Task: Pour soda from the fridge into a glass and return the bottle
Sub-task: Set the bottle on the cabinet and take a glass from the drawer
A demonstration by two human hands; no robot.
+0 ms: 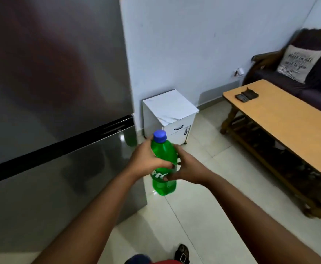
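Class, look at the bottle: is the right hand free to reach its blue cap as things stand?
Probably yes. The cap stands bare above both hands; the right hand grips the bottle lower down, and the left hand also holds it, so the right could let go.

The room is dim, with a soft bluish light. The shiny fridge door (51, 82) shows a blurry reddish reflection and a small bright spot low down. Straight lines bend near the edges. The sofa (308, 73) looks dark and fuzzy.

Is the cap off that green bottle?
No, the blue cap sits on the green soda bottle, gripped by the left hand and right hand.
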